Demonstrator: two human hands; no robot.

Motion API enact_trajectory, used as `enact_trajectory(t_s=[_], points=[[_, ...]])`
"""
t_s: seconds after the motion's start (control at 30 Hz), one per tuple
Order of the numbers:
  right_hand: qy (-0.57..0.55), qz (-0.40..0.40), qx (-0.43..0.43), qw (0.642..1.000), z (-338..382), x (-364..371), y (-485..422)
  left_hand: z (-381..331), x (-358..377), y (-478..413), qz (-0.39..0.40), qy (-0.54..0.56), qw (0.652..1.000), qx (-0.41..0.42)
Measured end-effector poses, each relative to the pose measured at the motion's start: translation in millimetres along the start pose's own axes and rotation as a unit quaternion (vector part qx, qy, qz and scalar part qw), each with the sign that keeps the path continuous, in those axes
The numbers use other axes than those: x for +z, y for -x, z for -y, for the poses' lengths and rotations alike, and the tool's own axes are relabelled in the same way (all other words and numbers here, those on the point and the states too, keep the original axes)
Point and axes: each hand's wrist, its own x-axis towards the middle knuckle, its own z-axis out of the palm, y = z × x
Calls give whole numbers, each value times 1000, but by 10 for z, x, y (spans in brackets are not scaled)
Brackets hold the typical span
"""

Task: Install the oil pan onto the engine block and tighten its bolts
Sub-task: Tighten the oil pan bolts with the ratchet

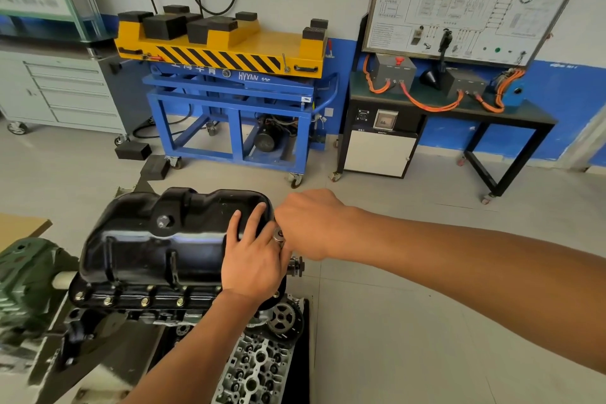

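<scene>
Head view: bolt-tightening step, my left hand [252, 259] flat on the oil pan [154, 239] atop the engine block [157, 315], right hand [308, 223] fisted round the ratchet [278, 234] just beside; next likely needs a steady swing.

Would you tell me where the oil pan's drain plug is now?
Head view, lower left: the drain plug sits on the black oil pan, left of the left hand resting there.
</scene>
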Motion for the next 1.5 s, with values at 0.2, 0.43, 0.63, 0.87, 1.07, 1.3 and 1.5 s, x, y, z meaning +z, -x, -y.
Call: enact_trajectory(t_s=[0.2,0.43,0.63,0.87,1.07,1.3,1.5], points=[[24,1,-30,999,-48,-16,6,20,74,6,2,0,1000,-4],[2,-2,-63,998,-93,74,-7,35,74,29,-20,-17,1000,15],[-4,-23,-119,993,-167,127,-29,32,37,22,-20,-20,999,15],[0,-31,-146,989,-250,171,-49,9,74,3,-35,3,999,-3],[0,-45,-151,988,-253,198,-49,13,105,12,-39,11,999,-1],[28,-70,-95,993,-212,207,-16,23,93,21,-17,2,1000,-2],[-57,-73,-14,996,-140,251,-16,6,68,17,3,5,1000,-6]])
